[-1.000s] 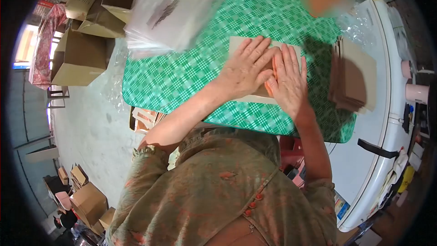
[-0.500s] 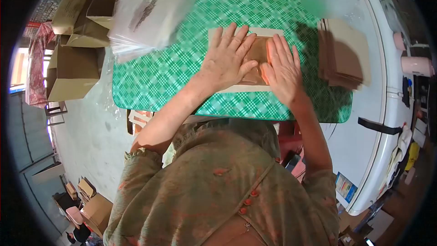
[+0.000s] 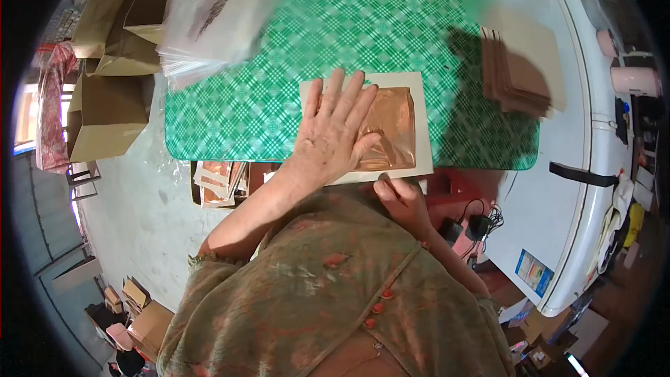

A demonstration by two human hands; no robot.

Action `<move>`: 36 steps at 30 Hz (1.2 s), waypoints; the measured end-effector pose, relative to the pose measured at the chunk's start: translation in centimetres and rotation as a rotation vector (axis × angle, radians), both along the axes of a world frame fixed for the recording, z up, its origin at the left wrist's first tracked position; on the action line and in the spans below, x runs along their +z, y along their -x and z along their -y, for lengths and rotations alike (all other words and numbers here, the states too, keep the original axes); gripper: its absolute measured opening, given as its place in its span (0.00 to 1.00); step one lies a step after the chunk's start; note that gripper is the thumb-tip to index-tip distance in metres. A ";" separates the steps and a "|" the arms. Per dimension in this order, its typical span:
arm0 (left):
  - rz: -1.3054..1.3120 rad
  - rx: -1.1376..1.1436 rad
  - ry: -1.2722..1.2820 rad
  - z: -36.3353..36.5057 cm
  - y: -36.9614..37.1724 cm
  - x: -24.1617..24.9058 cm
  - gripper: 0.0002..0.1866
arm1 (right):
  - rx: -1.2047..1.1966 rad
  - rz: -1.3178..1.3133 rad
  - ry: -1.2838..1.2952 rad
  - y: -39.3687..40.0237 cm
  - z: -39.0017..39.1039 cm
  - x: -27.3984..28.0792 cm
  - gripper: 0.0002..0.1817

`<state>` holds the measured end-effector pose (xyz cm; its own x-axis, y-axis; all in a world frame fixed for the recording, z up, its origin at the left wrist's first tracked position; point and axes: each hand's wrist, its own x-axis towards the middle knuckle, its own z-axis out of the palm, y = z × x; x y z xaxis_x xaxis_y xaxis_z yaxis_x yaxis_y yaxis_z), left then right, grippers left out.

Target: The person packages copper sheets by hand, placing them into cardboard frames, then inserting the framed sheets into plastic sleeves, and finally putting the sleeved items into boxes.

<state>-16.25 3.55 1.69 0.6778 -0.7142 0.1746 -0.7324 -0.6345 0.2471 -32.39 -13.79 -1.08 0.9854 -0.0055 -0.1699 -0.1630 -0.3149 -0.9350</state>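
A pale card sheet (image 3: 424, 126) lies at the front of the table, its near edge reaching past the table edge. On it is a shiny, wrinkled copper-coloured foil panel (image 3: 394, 122). My left hand (image 3: 331, 129) rests flat on the left part of the card and foil, fingers spread. At the card's near edge is my right hand (image 3: 403, 202), its fingers curled in. Whether those fingers pinch the card edge or something small is hidden.
On the green checked tablecloth (image 3: 349, 14), a stack of translucent sheets (image 3: 209, 24) lies left and a stack of brown cards (image 3: 520, 70) right. Cardboard boxes (image 3: 108, 115) stand left. Below the table edge is a box of copper-coloured pieces (image 3: 220, 178). A white appliance (image 3: 558, 188) stands right.
The card with its foil has slid toward me. My right hand has left the foil, come down to the near edge and curled; the orange item under it no longer shows.
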 end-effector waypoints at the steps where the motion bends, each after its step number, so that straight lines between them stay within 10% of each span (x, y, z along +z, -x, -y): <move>1: 0.003 0.007 -0.002 -0.2 0.2 0.0 0.40 | -0.024 0.049 -0.044 -0.2 -0.5 0.0 0.12; 15: 0.025 0.021 0.006 -0.4 0.5 0.1 0.41 | -0.088 0.239 -0.110 -2.4 -2.1 1.0 0.16; 22: -0.011 0.023 -0.004 -0.2 0.5 0.1 0.40 | -0.306 -0.363 0.014 1.3 4.4 5.8 0.08; 31: 0.032 -0.028 0.026 0.4 -1.5 -0.1 0.40 | -0.145 0.640 0.824 -5.1 6.5 5.4 0.19; 36: 0.045 -0.032 0.002 0.4 -1.3 1.3 0.42 | -0.060 0.598 0.947 -7.1 7.6 4.0 0.27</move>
